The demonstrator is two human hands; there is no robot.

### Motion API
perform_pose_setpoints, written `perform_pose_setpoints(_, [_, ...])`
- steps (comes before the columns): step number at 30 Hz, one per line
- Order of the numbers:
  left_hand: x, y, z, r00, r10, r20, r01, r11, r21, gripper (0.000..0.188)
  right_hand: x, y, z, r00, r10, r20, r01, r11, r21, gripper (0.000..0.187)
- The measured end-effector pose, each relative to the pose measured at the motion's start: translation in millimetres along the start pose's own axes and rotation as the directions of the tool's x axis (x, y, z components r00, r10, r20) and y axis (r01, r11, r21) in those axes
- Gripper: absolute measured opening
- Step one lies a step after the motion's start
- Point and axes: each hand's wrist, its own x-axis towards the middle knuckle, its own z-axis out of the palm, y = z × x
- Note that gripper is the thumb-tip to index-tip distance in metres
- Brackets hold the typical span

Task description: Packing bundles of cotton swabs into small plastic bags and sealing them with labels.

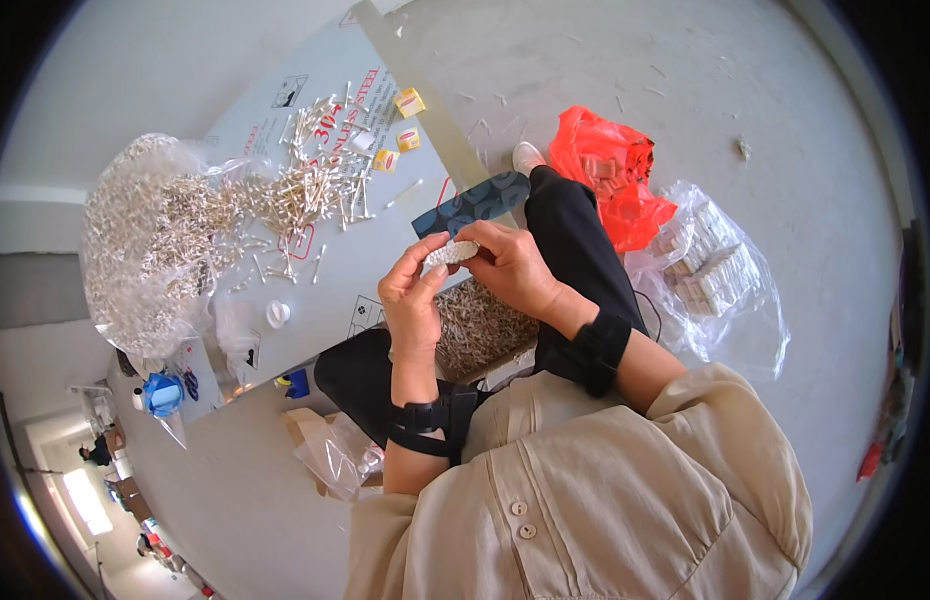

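Observation:
A small bundle of cotton swabs (452, 254), its white tips packed together, is held up above my lap. My left hand (412, 295) grips its left end between thumb and fingers. From the other side my right hand (515, 268) pinches the right end. Below both hands, between my legs, sits a box full of loose cotton swabs (480, 328); my left hand and wrist cover part of it. At the table's edge, just beyond my fingers, lies a dark blue patterned piece (472, 206).
On the table (285, 340) at left lie a heap of loose swabs (305, 195), a big clear bag of swabs (145, 250) and small yellow boxes (409, 102). Right of my leg are a red plastic bag (625, 215) and a clear bag with white packs (713, 280) on the floor.

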Motion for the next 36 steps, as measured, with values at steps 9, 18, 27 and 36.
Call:
perform_pose_setpoints(9, [6,-53,-17,0.970,-0.214,-0.113,0.183,0.955,-0.235,0.030,-7,45,22,0.999,0.042,-0.006,-0.042,0.995,-0.095,0.017])
perform_pose_setpoints(18, [14,-59,-19,0.962,-0.229,-0.150,0.200,0.962,-0.183,0.025,-5,42,23,0.998,0.058,0.012,-0.055,0.985,-0.166,0.017])
perform_pose_setpoints(27, [19,-55,-14,0.940,-0.272,-0.207,0.218,0.944,-0.246,0.024,-2,44,24,0.997,0.079,0.013,-0.076,0.985,-0.153,0.018])
perform_pose_setpoints(36, [22,-52,-14,0.938,-0.278,-0.206,0.226,0.943,-0.246,0.024,-1,44,25,0.995,0.097,0.015,-0.093,0.984,-0.154,0.018])
